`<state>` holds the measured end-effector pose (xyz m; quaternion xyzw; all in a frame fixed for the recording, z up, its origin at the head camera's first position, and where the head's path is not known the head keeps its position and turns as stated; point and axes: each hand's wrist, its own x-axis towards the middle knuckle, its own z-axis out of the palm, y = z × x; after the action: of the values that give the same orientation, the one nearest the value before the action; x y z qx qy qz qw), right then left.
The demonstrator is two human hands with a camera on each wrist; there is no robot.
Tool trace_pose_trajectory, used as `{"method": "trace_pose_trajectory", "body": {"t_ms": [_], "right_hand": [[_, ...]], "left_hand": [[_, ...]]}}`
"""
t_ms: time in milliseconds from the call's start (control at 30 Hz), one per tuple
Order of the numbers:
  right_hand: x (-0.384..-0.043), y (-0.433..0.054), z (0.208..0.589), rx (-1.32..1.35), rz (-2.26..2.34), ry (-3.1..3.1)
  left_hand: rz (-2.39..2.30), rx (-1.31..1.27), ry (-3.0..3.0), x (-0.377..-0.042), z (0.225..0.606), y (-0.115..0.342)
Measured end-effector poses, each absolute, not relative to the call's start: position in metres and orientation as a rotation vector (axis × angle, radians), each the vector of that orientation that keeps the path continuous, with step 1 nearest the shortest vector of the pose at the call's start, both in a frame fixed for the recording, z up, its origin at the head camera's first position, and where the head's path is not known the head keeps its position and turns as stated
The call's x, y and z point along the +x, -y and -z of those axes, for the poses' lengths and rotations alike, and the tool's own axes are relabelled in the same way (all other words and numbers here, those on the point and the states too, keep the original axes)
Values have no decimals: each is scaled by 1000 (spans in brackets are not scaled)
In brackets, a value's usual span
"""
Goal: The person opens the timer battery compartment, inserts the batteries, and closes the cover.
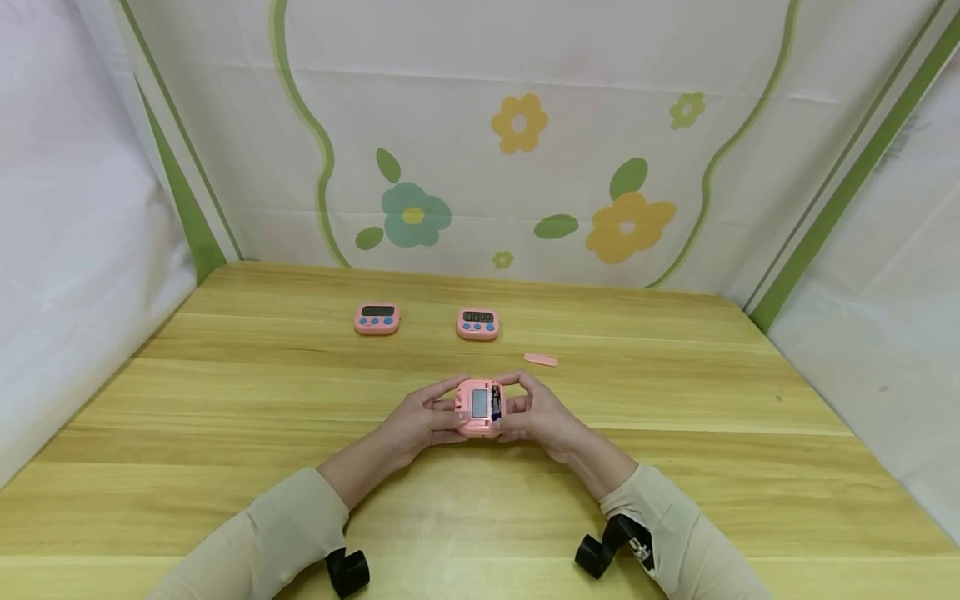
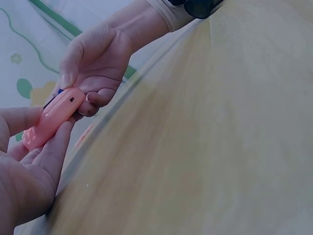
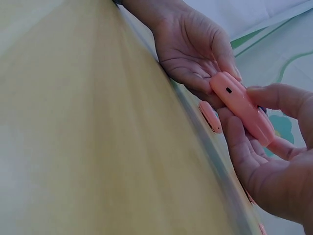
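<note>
A pink digital timer (image 1: pixel 474 423) is held above the table with its back, a grey panel and an uncovered battery slot, facing up. In that slot lies a dark battery (image 1: pixel 496 400) with a blue end. My left hand (image 1: pixel 411 423) grips the timer's left side, thumb on the back and fingers beneath. On the opposite side my right hand (image 1: pixel 547 421) pinches the timer, its thumb at the battery's near end and its fingers underneath. Both wrist views show the timer (image 3: pixel 240 105) edge-on between the hands, so the slot itself is hidden there.
Two more pink timers with blue buttons, a left one (image 1: pixel 377 320) and a middle one (image 1: pixel 477 325), stand farther back on the wooden table (image 1: pixel 225 417). A small flat pink strip (image 1: pixel 541 360) lies behind my right hand. Flower-printed cloth (image 1: pixel 465 125) rises behind the table.
</note>
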<state>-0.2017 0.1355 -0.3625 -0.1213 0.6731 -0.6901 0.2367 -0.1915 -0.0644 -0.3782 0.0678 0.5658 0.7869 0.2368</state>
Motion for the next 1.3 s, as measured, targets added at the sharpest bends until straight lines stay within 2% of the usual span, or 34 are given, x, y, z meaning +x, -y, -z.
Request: {"method": "trace_pose_trajectory", "body": {"t_ms": [400, 1300], "right_hand": [[-204, -137, 364, -424, 1916, -1774], [-197, -132, 359, -240, 1971, -1754]], "left_hand": [[-2165, 233, -1541, -193, 378, 68], [-2167, 207, -1532, -192, 378, 65]]}}
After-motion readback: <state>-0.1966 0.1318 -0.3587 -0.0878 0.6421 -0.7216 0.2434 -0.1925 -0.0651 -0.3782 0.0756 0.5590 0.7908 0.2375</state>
